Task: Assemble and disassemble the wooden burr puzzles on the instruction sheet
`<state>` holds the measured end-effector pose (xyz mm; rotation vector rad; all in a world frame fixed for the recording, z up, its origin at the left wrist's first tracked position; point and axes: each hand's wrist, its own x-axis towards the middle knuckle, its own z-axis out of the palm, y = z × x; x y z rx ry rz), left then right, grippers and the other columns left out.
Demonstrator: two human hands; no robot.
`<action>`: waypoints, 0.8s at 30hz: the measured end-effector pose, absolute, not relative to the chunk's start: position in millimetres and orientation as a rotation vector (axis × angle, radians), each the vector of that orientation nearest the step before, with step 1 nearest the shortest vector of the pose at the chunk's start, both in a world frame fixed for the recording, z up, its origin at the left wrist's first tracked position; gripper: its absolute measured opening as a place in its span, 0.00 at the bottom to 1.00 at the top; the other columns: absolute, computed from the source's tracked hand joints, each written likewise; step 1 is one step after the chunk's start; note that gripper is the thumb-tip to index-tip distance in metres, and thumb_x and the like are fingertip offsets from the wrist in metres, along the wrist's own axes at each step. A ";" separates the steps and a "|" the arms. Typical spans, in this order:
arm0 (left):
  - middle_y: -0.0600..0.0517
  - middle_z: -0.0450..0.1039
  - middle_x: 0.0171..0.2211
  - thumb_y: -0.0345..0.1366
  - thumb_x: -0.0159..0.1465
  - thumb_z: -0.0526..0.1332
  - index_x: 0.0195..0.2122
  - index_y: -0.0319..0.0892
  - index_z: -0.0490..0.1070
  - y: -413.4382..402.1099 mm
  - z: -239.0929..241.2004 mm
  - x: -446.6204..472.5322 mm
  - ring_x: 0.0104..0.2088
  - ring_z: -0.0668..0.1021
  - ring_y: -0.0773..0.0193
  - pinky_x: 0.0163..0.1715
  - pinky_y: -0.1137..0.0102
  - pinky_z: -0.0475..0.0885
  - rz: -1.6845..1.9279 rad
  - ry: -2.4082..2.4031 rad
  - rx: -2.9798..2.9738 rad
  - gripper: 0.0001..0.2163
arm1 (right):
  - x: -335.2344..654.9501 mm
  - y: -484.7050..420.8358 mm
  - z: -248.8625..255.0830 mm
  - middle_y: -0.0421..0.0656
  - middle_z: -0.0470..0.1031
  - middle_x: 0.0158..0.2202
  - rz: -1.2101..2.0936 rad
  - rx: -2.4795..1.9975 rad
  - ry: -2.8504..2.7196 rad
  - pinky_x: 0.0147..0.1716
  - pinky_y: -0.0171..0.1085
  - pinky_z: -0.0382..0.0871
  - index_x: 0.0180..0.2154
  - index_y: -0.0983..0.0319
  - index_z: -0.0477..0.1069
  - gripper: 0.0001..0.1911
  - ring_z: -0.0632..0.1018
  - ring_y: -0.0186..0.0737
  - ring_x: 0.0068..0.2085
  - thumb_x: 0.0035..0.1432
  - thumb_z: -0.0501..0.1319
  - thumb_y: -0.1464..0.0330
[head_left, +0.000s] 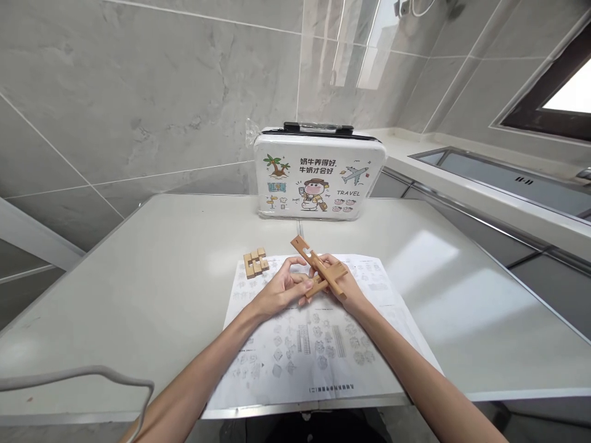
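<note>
Both my hands meet over a printed instruction sheet [318, 344] on a pale table [161, 271]. My right hand [344, 284] grips a partly joined bundle of notched wooden puzzle bars [323, 267]; one long bar sticks out up and to the left. My left hand [282, 288] is closed, its fingertips pinching the lower end of the same bars. A small stack of loose wooden puzzle pieces [255, 261] lies at the sheet's top left corner, just left of my left hand.
A white case with cartoon travel pictures [318, 175] stands upright at the table's far edge against the tiled wall. A grey cable [92, 373] loops over the near left edge. A counter with a sunken sink [508, 178] runs along the right.
</note>
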<state>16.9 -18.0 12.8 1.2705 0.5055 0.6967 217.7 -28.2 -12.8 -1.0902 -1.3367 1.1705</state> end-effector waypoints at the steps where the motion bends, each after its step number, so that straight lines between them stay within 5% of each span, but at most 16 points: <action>1: 0.58 0.75 0.27 0.52 0.66 0.71 0.53 0.48 0.59 -18.9 12.9 17.7 0.23 0.72 0.68 0.30 0.69 0.68 0.699 0.515 1.279 0.25 | 218.3 -28.1 -12.8 0.42 0.81 0.35 1.158 -1.104 -1.336 0.27 0.37 0.67 0.39 0.57 0.72 0.19 0.75 0.40 0.28 0.65 0.64 0.49; 10: 0.49 0.80 0.31 0.54 0.64 0.72 0.47 0.41 0.75 -14.1 16.6 19.1 0.29 0.78 0.62 0.39 0.63 0.72 0.897 0.669 1.275 0.22 | 217.1 -27.5 -23.0 0.42 0.79 0.31 0.613 -1.440 -1.568 0.34 0.41 0.65 0.36 0.57 0.74 0.19 0.74 0.44 0.30 0.74 0.55 0.53; 18: 0.52 0.77 0.27 0.53 0.63 0.73 0.49 0.40 0.76 -10.2 9.7 19.5 0.29 0.77 0.62 0.37 0.65 0.71 0.974 0.759 1.255 0.23 | 208.5 -29.8 -31.8 0.49 0.74 0.40 0.386 -1.434 -1.744 0.49 0.50 0.70 0.31 0.57 0.71 0.15 0.76 0.53 0.47 0.71 0.61 0.58; 24: 0.51 0.79 0.29 0.54 0.63 0.73 0.50 0.39 0.75 -10.1 6.2 20.8 0.27 0.75 0.64 0.35 0.66 0.70 0.967 0.817 1.296 0.25 | 211.6 -28.2 -29.7 0.48 0.75 0.41 0.343 -1.489 -1.714 0.48 0.51 0.69 0.37 0.58 0.72 0.10 0.75 0.54 0.46 0.67 0.64 0.59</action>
